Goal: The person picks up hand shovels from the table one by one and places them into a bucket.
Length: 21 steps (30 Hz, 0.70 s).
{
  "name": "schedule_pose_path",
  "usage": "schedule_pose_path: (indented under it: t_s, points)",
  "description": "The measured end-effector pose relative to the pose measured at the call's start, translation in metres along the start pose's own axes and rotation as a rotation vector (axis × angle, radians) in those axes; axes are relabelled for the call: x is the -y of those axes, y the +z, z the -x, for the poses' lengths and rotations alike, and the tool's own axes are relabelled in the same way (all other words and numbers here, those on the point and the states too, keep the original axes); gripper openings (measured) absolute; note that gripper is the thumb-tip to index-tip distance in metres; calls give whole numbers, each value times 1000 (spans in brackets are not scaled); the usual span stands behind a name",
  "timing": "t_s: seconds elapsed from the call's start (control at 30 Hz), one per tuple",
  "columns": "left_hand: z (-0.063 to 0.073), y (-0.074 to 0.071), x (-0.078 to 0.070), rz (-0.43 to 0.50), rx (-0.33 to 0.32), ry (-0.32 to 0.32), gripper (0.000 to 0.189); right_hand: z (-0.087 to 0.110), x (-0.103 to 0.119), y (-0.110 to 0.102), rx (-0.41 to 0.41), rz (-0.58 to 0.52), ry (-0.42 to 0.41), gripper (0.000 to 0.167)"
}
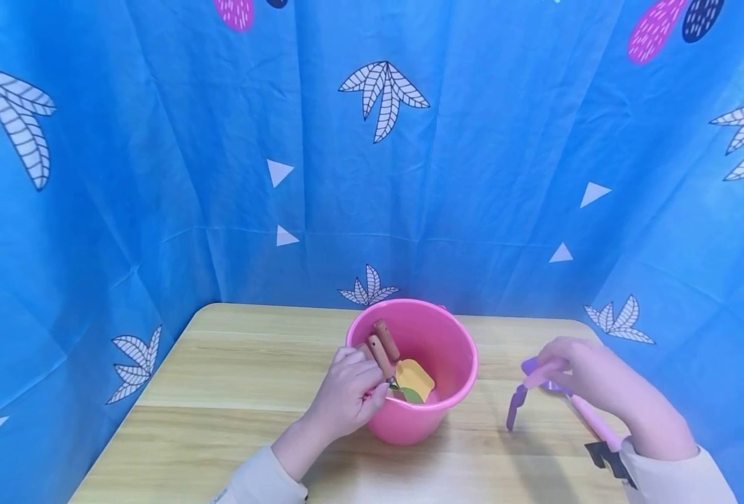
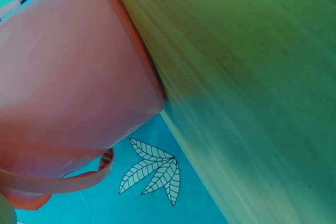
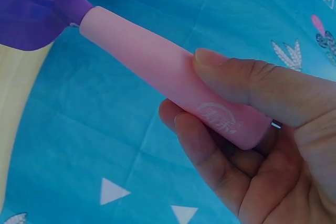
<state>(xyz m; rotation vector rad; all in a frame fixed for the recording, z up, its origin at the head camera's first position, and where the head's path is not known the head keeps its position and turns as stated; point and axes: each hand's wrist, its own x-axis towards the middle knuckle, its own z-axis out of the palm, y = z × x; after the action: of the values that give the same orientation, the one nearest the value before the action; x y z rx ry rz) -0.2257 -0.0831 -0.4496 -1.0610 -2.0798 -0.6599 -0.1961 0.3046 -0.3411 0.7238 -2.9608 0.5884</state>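
Note:
My left hand (image 1: 349, 392) grips the near-left rim of a pink bucket (image 1: 403, 427), which stands upright on the table. Inside it lie several brown handles (image 1: 381, 353), a yellow scoop-like piece (image 1: 414, 379) and a green piece (image 1: 411, 395). To the right of the bucket, my right hand (image 1: 588, 374) holds a small toy shovel by its pink handle (image 3: 147, 59), above the table. Its purple blade (image 1: 515, 407) points down in the head view. The left wrist view shows the bucket's side (image 2: 79, 66) and its strap handle (image 2: 63, 184); the left fingers are hidden there.
Under my right hand, a second purple-headed tool with a pink handle (image 1: 595, 422) lies on the wooden table (image 1: 233, 392). A black item (image 1: 609, 460) shows beside the right sleeve. Blue patterned cloth (image 1: 472, 154) surrounds the table's back and sides.

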Motion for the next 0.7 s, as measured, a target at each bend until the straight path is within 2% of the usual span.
schedule_pose_path:
  t_s: [0.1,0.33,0.53,0.7]
  points:
    - [0,0,-1,0,5,-5,20,-2,1,-7,8,10,-25,21]
    - [-1,4,-3,-7,-6,21,25,0,5,-21,-17,163,-16,21]
    - [1,2,-4,-19,11,0,26,-5,12,-39,28,165,-38,20]
    - [0,0,-4,-17,20,-14,29,-9,20,-55,32,209,-47,21]
